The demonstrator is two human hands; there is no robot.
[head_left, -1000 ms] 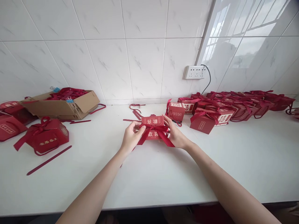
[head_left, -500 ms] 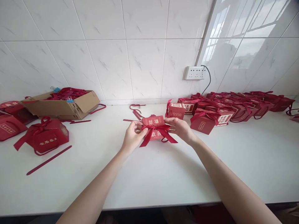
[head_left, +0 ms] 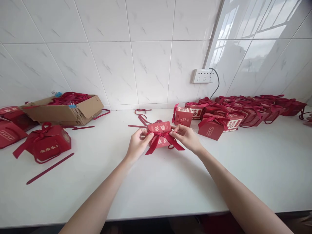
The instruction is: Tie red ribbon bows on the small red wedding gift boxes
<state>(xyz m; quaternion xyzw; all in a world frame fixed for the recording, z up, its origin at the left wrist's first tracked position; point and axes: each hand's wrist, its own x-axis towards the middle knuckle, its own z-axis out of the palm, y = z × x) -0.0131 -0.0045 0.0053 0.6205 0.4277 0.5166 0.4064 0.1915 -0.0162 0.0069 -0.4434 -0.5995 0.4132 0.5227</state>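
Note:
A red gift box (head_left: 159, 127) with pale lettering sits in the middle of the white table, a dark red ribbon bow (head_left: 161, 134) tied across its top. Two ribbon tails hang toward me. My left hand (head_left: 140, 142) pinches the bow's left loop at the box's left edge. On the other side, my right hand (head_left: 185, 136) has thumb and fingers closed on the right loop. A cord handle shows below the box at the right.
A cardboard box (head_left: 60, 113) full of ribbons stands at the back left, near finished red boxes (head_left: 50, 143) and a loose strip (head_left: 50, 169). Several bowed red boxes (head_left: 212, 130) line the back right. A socket strip (head_left: 204, 76) is on the tiled wall.
My right hand has moved slightly left, and its thumb and fingers have closed on the bow's right loop. My left hand keeps its hold on the left loop.

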